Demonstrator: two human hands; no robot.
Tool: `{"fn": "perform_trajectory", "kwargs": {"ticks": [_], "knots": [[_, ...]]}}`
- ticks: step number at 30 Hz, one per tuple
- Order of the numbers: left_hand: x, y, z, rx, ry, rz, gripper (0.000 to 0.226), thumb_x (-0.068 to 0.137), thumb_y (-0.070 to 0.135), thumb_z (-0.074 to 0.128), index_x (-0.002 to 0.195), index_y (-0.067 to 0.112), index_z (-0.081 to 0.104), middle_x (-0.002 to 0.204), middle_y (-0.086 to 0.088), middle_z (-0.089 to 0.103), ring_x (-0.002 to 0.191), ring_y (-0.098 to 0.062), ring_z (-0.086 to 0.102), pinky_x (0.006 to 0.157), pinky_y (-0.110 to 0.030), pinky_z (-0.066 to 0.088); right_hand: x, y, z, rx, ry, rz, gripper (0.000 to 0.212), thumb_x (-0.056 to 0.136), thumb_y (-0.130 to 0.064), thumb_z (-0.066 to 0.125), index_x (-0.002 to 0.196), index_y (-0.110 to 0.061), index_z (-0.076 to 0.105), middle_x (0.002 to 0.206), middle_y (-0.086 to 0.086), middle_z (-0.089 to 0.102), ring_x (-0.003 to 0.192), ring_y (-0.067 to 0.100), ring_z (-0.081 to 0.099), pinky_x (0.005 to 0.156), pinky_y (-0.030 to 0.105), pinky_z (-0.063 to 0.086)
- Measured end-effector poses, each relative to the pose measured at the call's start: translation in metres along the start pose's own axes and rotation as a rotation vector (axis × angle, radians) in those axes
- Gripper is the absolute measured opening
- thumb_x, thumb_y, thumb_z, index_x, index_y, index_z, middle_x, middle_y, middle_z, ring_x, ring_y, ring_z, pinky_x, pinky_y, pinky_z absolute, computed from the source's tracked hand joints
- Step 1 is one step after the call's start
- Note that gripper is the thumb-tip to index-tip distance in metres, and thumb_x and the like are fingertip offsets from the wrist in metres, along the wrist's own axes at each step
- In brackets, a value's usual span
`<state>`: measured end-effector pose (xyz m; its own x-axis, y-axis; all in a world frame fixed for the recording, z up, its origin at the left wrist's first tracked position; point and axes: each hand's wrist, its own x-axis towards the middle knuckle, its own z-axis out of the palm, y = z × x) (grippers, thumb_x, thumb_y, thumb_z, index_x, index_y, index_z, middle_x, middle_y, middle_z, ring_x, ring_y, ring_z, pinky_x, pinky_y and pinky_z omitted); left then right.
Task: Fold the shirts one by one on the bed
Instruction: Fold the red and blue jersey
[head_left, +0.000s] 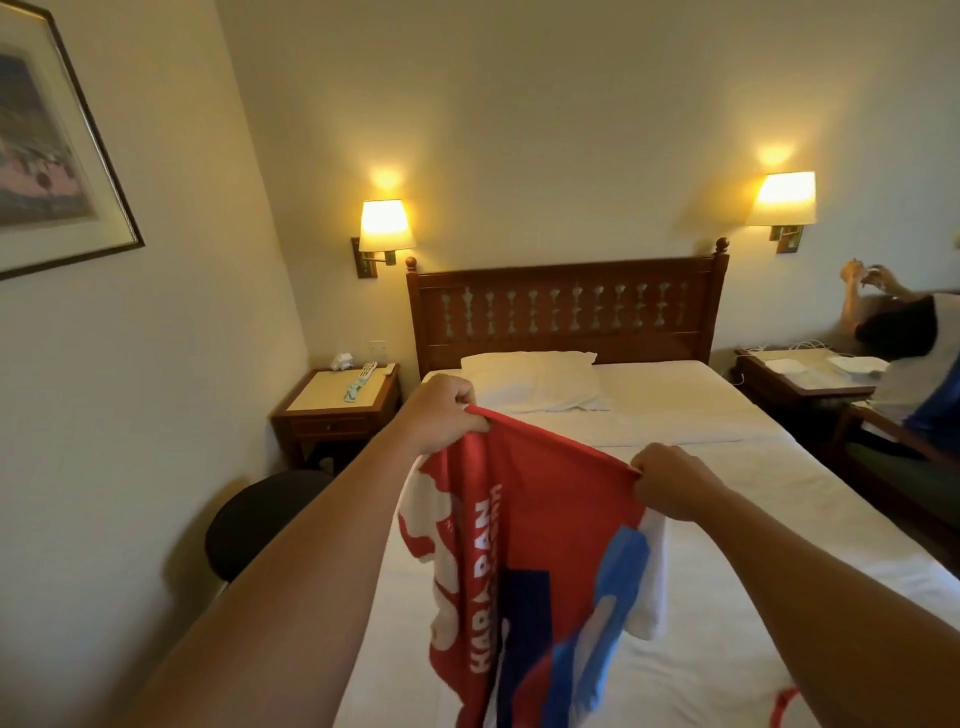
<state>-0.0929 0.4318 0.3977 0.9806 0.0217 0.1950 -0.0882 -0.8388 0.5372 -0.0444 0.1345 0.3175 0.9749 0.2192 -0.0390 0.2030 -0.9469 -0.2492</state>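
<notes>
Above the bed: a red shirt (524, 525) hangs in the air, stretched between two raised hands, low of centre toward 6 o'clock.
Shirt look: mostly red, with white shapes and white lettering running sideways down its left part, a dark blue block in the middle and lighter blue patches at its right; a white edge shows on both sides.
Shirt hang: the top edge runs taut on a slant, higher at the left, and the rest drapes down out of view at 6 o'clock.
Left hand (441, 415): fingers curled, pinching the shirt's upper left corner, at about 10 o'clock from the shirt's middle.
Right hand (675, 483): fingers curled, pinching the upper right corner, at about 2 o'clock from the shirt's middle and lower than the left hand.
Bed (727, 571): white sheet, lying under and behind the shirt.
Pillow (535, 379): white, at the head of the bed, toward 12 o'clock from the hands.
Headboard (566, 312): dark wood with turned spindles.
Another cloth (787, 701): a red and white bit at 5 o'clock on the sheet; what it is cannot be told.
</notes>
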Motion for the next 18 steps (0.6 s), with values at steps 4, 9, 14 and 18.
{"fn": "perform_trajectory", "kwargs": {"ticks": [4,9,14,18], "knots": [[-0.009,-0.014,-0.001,0.42,0.082,-0.019,0.039,0.085,0.05,0.075,0.068,0.025,0.05,0.07,0.005,0.056,0.071,-0.015,0.055,0.062,-0.029,0.034,-0.001,0.016,0.009,-0.117,0.053,0.061,0.016,0.089,-0.022,0.055,0.073,-0.019,0.052,0.078,0.0,0.061,0.074,0.02,0.063,0.075,0.038,0.059],[-0.018,-0.029,0.005,0.451,-0.006,-0.058,0.036,0.084,0.056,0.074,0.077,0.024,0.059,0.078,0.005,0.064,0.074,-0.013,0.06,0.063,-0.029,0.045,0.0,0.027,0.011,-0.188,0.144,0.076,0.021,0.089,-0.019,0.058,0.073,-0.023,0.045,0.082,-0.001,0.058,0.078,0.018,0.061,0.072,0.033,0.056],[-0.025,-0.044,0.007,0.502,-0.089,-0.081,0.032,0.079,0.047,0.073,0.078,0.018,0.061,0.077,-0.003,0.064,0.066,-0.016,0.057,0.059,-0.03,0.04,-0.002,0.038,0.012,-0.148,0.17,0.075,0.011,0.09,-0.011,0.055,0.089,-0.019,0.048,0.099,0.008,0.062,0.093,0.028,0.063,0.075,0.038,0.054],[-0.026,-0.056,0.008,0.532,-0.094,-0.128,0.02,0.086,0.036,0.07,0.079,0.019,0.062,0.079,-0.001,0.064,0.07,-0.015,0.058,0.062,-0.03,0.042,-0.005,0.056,0.02,-0.178,0.175,0.091,0.011,0.092,-0.008,0.051,0.091,-0.019,0.05,0.103,0.01,0.064,0.096,0.029,0.063,0.081,0.041,0.055]]}}
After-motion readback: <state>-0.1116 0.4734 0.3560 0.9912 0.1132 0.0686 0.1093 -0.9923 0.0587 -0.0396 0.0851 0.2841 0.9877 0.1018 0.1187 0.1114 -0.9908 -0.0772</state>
